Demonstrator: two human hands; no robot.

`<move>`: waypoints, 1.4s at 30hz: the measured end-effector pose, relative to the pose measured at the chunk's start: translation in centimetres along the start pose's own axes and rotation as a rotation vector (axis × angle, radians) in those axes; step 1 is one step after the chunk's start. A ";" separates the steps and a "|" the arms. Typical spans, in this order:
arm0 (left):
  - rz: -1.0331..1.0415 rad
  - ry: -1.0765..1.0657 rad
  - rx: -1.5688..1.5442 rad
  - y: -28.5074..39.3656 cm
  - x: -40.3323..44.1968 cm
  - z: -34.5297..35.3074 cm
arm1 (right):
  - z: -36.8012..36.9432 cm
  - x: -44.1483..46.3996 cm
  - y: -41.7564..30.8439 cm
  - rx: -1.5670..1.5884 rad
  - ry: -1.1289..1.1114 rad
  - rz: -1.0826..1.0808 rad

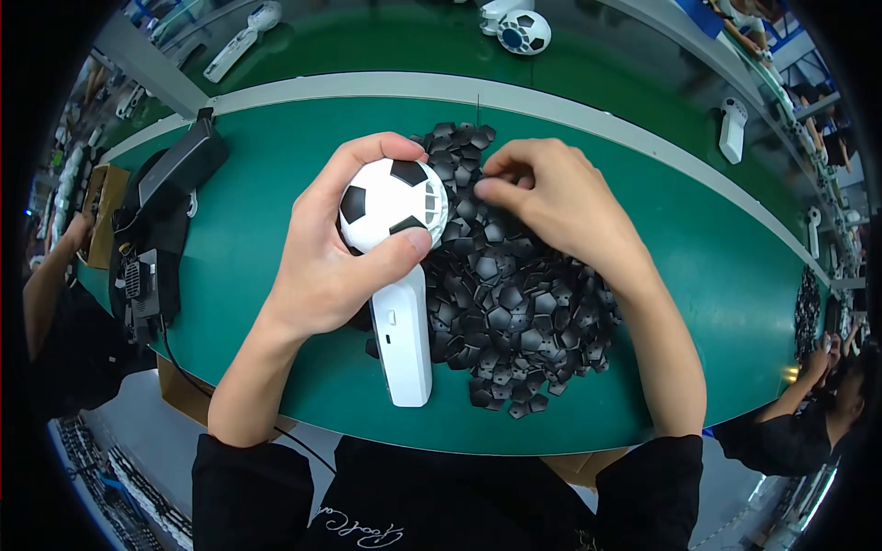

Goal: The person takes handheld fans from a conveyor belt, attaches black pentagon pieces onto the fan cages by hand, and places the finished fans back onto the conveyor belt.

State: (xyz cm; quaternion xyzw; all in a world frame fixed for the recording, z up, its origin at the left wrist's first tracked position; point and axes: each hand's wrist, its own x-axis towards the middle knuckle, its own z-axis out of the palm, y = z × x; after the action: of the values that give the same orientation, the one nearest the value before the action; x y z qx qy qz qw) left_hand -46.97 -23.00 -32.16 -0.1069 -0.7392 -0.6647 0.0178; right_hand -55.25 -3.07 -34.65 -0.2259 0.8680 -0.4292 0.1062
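Observation:
My left hand (322, 248) is closed around the round head of a white handheld fan (401, 344). That head is patterned like a football, with black pentagons and a slotted grille on its right side. The handle slants down toward me and has a small switch and a dark port. My right hand (551, 188) is at the upper part of a heap of black pentagon pieces (514, 303), thumb and fingertips pinched together. Whatever is between those fingertips, if anything, is too hidden to make out. The heap lies right of the fan, partly behind it.
Left on the green table (248, 193) are a black power adapter (184, 165) and another black device (152, 285) with a cable. Beyond the pale rim runs a green belt (367, 41) bearing white football-headed fans (524, 33). Other people work at both sides.

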 end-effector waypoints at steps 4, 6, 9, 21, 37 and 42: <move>0.070 -0.013 -0.145 -0.7 0.0 0.4 | 1.4 -0.3 0.6 -0.264 0.116 -0.159; 0.063 -0.012 -0.388 -1.3 0.1 0.6 | 1.6 0.0 0.8 -0.257 0.097 -0.187; -0.073 -0.053 -0.531 -0.9 0.2 -0.3 | 1.3 0.2 0.7 -0.145 0.047 -0.144; -0.099 0.025 -0.559 -0.6 0.5 -0.2 | 2.3 -2.2 -4.8 0.785 -0.043 -0.187; -0.073 0.073 -0.463 -0.7 1.0 0.3 | 1.8 -0.8 -3.8 0.394 0.261 -0.562; -0.066 0.095 -0.440 -0.8 1.0 0.3 | 1.3 -0.6 -4.2 0.196 0.231 -0.611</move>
State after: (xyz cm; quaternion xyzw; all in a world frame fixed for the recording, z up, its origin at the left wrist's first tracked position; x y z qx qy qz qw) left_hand -48.11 -22.61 -32.82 -0.0524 -0.5779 -0.8144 0.0070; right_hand -52.99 -5.94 -32.17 -0.4143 0.7210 -0.5454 -0.1052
